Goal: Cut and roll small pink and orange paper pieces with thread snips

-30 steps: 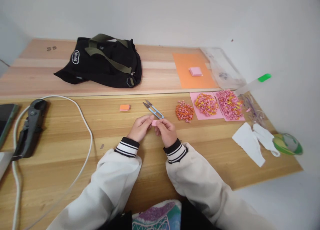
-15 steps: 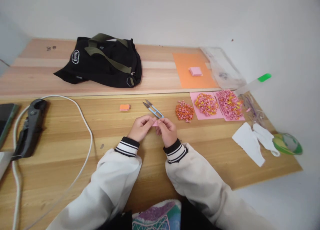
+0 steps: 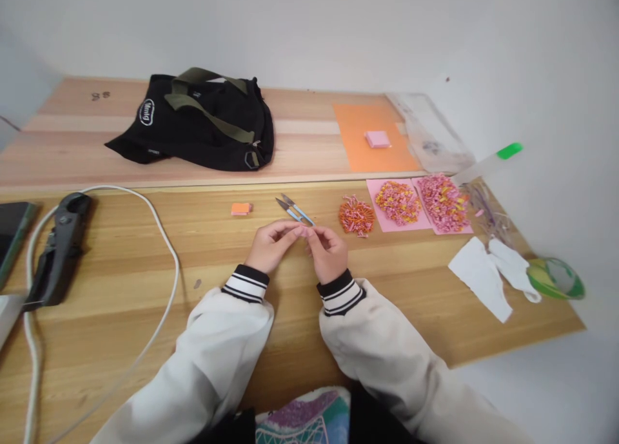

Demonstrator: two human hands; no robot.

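My left hand (image 3: 271,245) and my right hand (image 3: 327,254) meet at the fingertips above the table, each closed in a pinch. Between them is a small piece of pink paper, now almost wholly covered by the thumbs and fingers. Just beyond the fingertips lie blue-handled thread snips (image 3: 296,209), blades pointing away and handle end partly hidden by my hands. To the left sits a small orange and pink stack of paper strips (image 3: 240,209). On the right is a pile of tiny orange and pink rolled pieces (image 3: 356,216).
Two larger piles of pink and yellow pieces (image 3: 397,202) (image 3: 442,202) rest on pink sheets. Behind are an orange sheet (image 3: 353,151) with a pink paper block (image 3: 377,139) and a black bag (image 3: 203,131). White scraps (image 3: 480,276) and green tape (image 3: 556,279) lie right; a cable (image 3: 169,244) loops left.
The pink paper showed between my fingertips before and is now nearly hidden as the fingertips come together. My right hand has shifted slightly right. The things on the table stay in place.
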